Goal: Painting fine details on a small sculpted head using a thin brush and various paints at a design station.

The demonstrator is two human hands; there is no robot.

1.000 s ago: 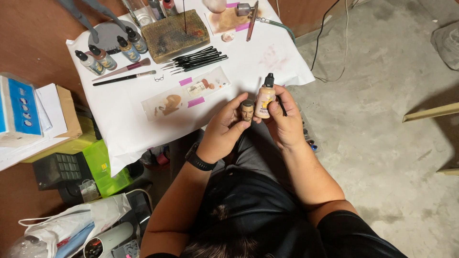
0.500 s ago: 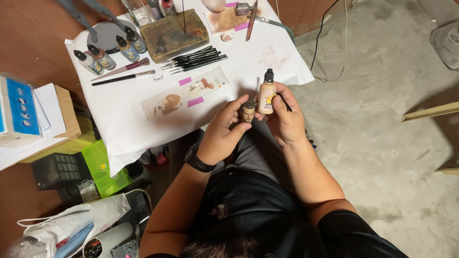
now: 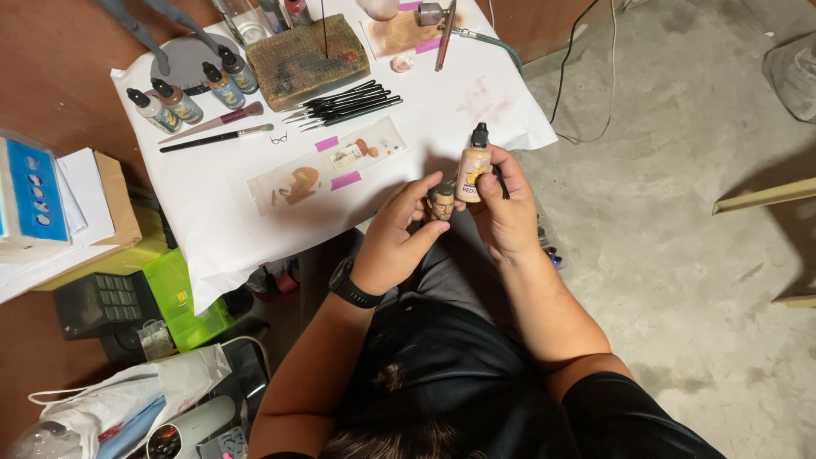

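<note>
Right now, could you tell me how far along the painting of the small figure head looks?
Set up: brushes and dropper bottles lie on the white sheet. In hand: the left hand holds the miniature head, the right hand a capped paint bottle. No brush is picked up yet.

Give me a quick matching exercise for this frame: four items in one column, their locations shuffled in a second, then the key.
Items:
1. small figure head
2. dropper bottle
3. row of black brushes
4. black watch

Places:
A. lying on the white paper beside the stained sponge block
B. upright in the right hand
C. on the left wrist
D. between the fingers of the left hand

Pairs: 1-D, 2-B, 3-A, 4-C
</note>
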